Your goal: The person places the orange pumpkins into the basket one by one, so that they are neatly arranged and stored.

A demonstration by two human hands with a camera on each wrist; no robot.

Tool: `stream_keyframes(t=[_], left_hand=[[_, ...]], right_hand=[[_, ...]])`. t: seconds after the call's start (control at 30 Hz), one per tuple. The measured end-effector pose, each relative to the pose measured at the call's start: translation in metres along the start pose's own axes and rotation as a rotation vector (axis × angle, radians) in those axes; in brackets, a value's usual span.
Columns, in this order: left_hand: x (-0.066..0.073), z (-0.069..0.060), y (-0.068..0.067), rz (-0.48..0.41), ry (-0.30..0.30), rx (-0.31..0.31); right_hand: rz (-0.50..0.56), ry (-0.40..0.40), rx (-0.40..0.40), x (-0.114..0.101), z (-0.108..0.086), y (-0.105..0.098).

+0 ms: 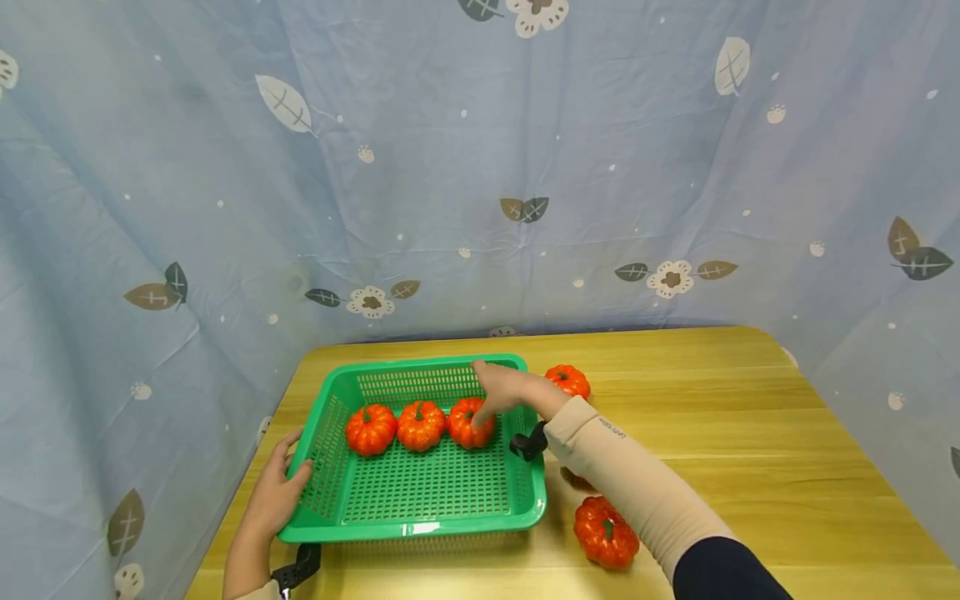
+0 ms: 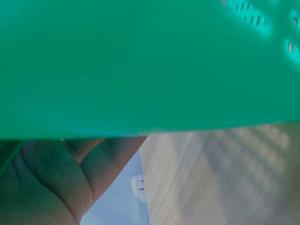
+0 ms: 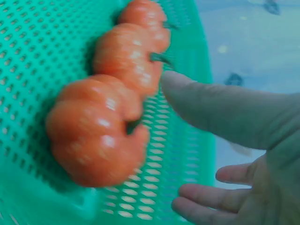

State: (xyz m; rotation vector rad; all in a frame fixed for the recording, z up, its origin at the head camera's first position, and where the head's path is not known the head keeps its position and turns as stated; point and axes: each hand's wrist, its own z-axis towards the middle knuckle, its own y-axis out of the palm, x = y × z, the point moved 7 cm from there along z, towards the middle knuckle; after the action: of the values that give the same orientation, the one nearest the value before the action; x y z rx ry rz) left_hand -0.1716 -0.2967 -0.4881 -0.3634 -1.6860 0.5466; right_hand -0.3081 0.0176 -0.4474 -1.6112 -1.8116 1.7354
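Observation:
A green basket [image 1: 420, 531] with perforated sides holds a row of three orange-red pumpkins: left [image 1: 371, 430], middle [image 1: 421, 426] and right [image 1: 471, 423]. My left hand [image 1: 272, 493] grips the basket's left rim, thumb on the inner side and fingers outside. In the left wrist view the green wall [image 2: 150, 70] covers part of that hand [image 2: 70, 178]. Over the basket's right end, my right hand [image 1: 504, 390] is spread beside the right pumpkin. Its thumb and fingers are apart in the right wrist view, holding nothing, near the closest pumpkin [image 3: 96, 136].
Right of the basket on the wooden table [image 1: 720, 417] lie a pumpkin [image 1: 567, 381] at the back and another [image 1: 606, 533] at the front. Something reddish-brown [image 1: 576, 479] shows partly beneath the right forearm. A patterned blue curtain [image 1: 465, 167] hangs behind the table.

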Motion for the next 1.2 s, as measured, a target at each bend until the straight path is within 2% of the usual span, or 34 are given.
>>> stream_keyframes(t=[0.1, 0.27, 0.4, 0.53, 0.7, 0.83, 1.07, 1.2], left_hand=[[0.0, 0.0, 0.0, 0.007, -0.001, 0.001], [0.0, -0.001, 0.0, 0.008, -0.003, 0.0], [0.0, -0.002, 0.0, 0.002, -0.001, -0.003], [0.001, -0.003, 0.0, 0.001, 0.004, -0.002], [0.002, -0.003, 0.0, -0.008, -0.007, -0.003], [0.0, -0.003, 0.001, -0.009, -0.008, 0.0], [0.0, -0.001, 0.001, -0.006, 0.001, -0.002], [-0.002, -0.001, 0.0, -0.001, -0.001, 0.0]], right_hand=[[0.071, -0.055, 0.076, 0.003, -0.012, -0.02], [0.168, -0.139, 0.23, 0.019, -0.044, -0.05], [0.201, -0.152, 0.338, 0.04, -0.072, -0.063], [0.21, -0.14, 0.416, 0.061, -0.101, -0.066], [0.217, -0.129, 0.472, 0.085, -0.138, -0.058], [0.216, -0.089, 0.489, 0.108, -0.164, -0.041], [0.213, -0.02, 0.477, 0.141, -0.206, -0.004], [0.26, -0.021, 0.424, 0.152, -0.218, 0.018]])
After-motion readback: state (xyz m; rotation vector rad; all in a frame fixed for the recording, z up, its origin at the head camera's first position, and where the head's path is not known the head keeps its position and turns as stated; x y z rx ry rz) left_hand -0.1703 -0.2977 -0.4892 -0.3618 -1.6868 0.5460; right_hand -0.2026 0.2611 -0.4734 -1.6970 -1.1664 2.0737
